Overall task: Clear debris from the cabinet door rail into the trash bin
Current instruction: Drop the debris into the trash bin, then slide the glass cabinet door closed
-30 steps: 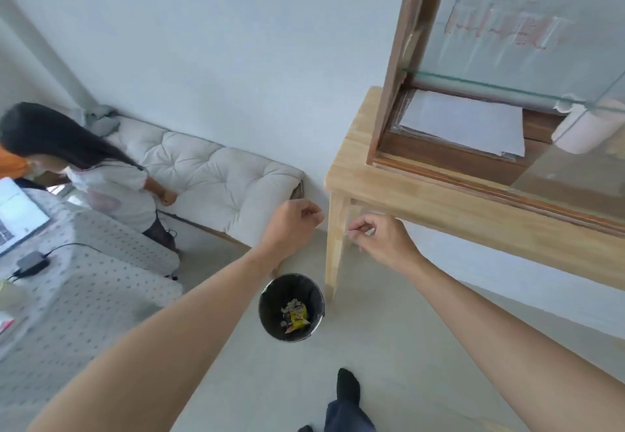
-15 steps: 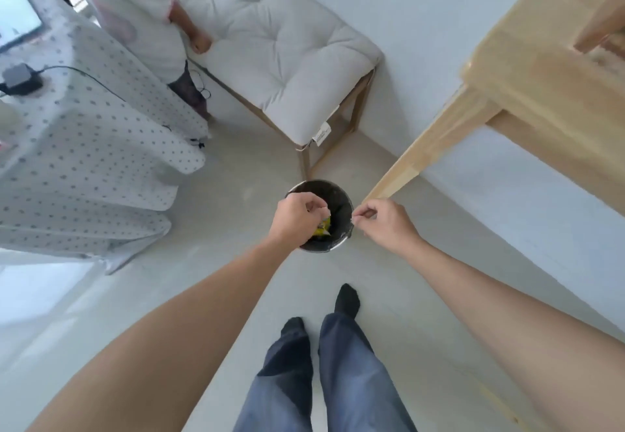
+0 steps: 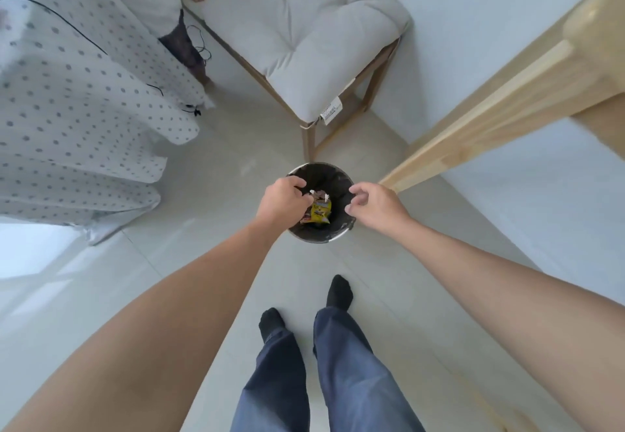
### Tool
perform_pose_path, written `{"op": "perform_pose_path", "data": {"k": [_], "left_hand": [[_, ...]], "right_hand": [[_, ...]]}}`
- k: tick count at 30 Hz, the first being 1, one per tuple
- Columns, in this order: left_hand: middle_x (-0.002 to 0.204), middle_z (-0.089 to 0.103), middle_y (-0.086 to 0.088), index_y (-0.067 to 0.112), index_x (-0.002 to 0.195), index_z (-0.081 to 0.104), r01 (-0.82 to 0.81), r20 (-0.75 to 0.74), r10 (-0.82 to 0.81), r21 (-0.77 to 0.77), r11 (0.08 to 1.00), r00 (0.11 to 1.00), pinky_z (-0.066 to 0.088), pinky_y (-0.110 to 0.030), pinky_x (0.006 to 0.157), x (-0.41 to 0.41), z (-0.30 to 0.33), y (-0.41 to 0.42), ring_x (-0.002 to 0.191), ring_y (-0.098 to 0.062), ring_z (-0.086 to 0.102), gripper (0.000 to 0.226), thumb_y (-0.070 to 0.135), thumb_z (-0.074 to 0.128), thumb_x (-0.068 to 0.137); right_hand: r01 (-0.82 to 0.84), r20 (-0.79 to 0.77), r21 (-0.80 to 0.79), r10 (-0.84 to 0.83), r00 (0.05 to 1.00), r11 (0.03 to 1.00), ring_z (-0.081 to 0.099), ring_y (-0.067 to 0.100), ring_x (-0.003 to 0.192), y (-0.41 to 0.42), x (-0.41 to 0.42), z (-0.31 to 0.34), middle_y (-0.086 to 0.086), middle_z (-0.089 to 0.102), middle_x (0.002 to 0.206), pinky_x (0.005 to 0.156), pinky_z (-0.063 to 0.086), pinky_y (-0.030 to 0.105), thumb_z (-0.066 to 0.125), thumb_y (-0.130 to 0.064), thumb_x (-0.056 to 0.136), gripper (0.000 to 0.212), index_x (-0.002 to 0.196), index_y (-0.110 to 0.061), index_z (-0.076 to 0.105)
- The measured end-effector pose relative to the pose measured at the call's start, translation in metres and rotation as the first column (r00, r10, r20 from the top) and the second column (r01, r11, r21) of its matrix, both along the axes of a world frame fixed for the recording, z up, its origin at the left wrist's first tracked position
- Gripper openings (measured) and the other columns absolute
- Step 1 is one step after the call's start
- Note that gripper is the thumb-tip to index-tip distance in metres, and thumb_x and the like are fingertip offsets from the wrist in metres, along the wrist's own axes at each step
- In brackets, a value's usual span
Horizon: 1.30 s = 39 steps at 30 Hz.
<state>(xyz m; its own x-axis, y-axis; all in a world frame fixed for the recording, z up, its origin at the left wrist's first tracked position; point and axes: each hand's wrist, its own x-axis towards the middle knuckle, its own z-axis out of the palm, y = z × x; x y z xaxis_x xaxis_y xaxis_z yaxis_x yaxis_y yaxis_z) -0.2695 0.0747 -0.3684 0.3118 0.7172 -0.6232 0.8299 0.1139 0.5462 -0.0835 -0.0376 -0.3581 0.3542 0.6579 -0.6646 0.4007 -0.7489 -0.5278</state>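
presently: my left hand (image 3: 284, 200) curled over trash bin (image 3: 319, 237), hold unclear; right hand (image 3: 377, 208) at three o'clock, fingers loose, empty, so debris falls inside.

The person is wearing dark blue trousers (image 3: 324, 381) and black socks (image 3: 339, 293); both forearms are showing bare, no sleeves, watch or rings on the left hand (image 3: 282, 200) or right hand (image 3: 378, 206)

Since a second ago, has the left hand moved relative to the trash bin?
Yes. The left hand came down over the trash bin's left rim.
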Motion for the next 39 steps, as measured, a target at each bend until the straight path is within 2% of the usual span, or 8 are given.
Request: {"op": "perform_pose_path", "data": {"k": [8,16,19,23,28,33,37,39], "left_hand": [[0.107,0.070,0.004,0.019,0.137,0.067,0.110,0.025,-0.113,0.100,0.989,0.993,0.060,-0.041,0.090,0.004,0.090,0.016,0.101,-0.027,0.071,0.043,0.030,0.069,0.095],[0.110,0.069,0.004,0.025,0.138,0.066,0.224,0.138,-0.266,0.260,0.939,0.954,0.060,-0.046,0.095,0.024,0.235,0.019,0.104,-0.027,0.070,0.047,0.033,0.071,0.092],[0.116,0.070,0.004,0.026,0.138,0.065,0.290,0.165,-0.371,0.375,0.881,0.914,0.059,-0.037,0.088,0.034,0.288,0.020,0.104,-0.023,0.070,0.046,0.036,0.073,0.093],[0.117,0.070,0.007,0.027,0.137,0.066,0.338,0.189,-0.480,0.498,0.799,0.856,0.055,-0.037,0.094,0.053,0.353,0.014,0.107,-0.021,0.067,0.045,0.037,0.074,0.094],[0.119,0.068,0.007,0.028,0.137,0.065,0.388,0.238,-0.598,0.571,0.723,0.765,0.051,-0.032,0.079,0.088,0.413,-0.005,0.095,-0.015,0.063,0.044,0.038,0.072,0.095],[0.120,0.065,0.008,0.030,0.141,0.062,0.439,0.287,-0.681,0.587,0.681,0.674,0.043,-0.018,0.065,0.129,0.448,-0.038,0.082,-0.003,0.063,0.048,0.039,0.073,0.095],[0.134,0.066,0.000,0.029,0.148,0.056,0.477,0.286,-0.731,0.602,0.640,0.620,0.050,-0.028,0.084,0.165,0.467,-0.058,0.111,-0.021,0.065,0.055,0.038,0.072,0.096],[0.146,0.061,-0.005,0.026,0.155,0.048,0.473,0.302,-0.731,0.601,0.644,0.612,0.048,-0.033,0.096,0.185,0.475,-0.065,0.128,-0.026,0.061,0.063,0.037,0.071,0.098]], "right_hand": [[0.068,0.019,0.114,-0.070,0.997,0.991,0.068,0.016,0.108,-0.011,0.007,0.098,-0.006,0.078,0.112,0.089,0.045,0.028,0.073,-0.029,0.094,0.041,0.133,-0.022,0.069],[0.179,0.071,0.348,-0.216,0.974,0.920,0.072,0.018,0.104,-0.023,-0.003,0.240,-0.007,0.075,0.115,0.094,0.059,0.040,0.071,-0.033,0.096,0.038,0.133,-0.023,0.070],[0.208,0.104,0.454,-0.283,0.953,0.866,0.071,0.015,0.102,-0.031,-0.006,0.287,-0.010,0.073,0.113,0.089,0.057,0.032,0.070,-0.034,0.095,0.037,0.130,-0.023,0.072],[0.282,0.108,0.550,-0.402,0.909,0.786,0.073,0.013,0.093,-0.049,0.002,0.349,-0.018,0.073,0.100,0.085,0.056,0.032,0.072,-0.033,0.091,0.034,0.124,-0.026,0.073],[0.353,0.135,0.644,-0.555,0.821,0.679,0.077,0.013,0.077,-0.100,0.031,0.415,-0.011,0.079,0.098,0.071,0.055,0.030,0.073,-0.029,0.087,0.023,0.109,-0.034,0.074],[0.414,0.154,0.713,-0.702,0.695,0.566,0.080,0.009,0.071,-0.169,0.061,0.452,-0.014,0.079,0.093,0.067,0.055,0.029,0.072,-0.028,0.091,0.027,0.117,-0.026,0.076],[0.442,0.122,0.785,-0.808,0.577,0.434,0.078,0.005,0.066,-0.218,0.080,0.467,-0.005,0.079,0.104,0.060,0.057,0.027,0.070,-0.029,0.096,0.018,0.113,-0.027,0.076],[0.405,0.161,0.821,-0.845,0.510,0.401,0.079,0.014,0.080,-0.240,0.088,0.472,-0.004,0.079,0.102,0.074,0.063,0.038,0.068,-0.030,0.099,0.016,0.109,-0.023,0.078]]}}
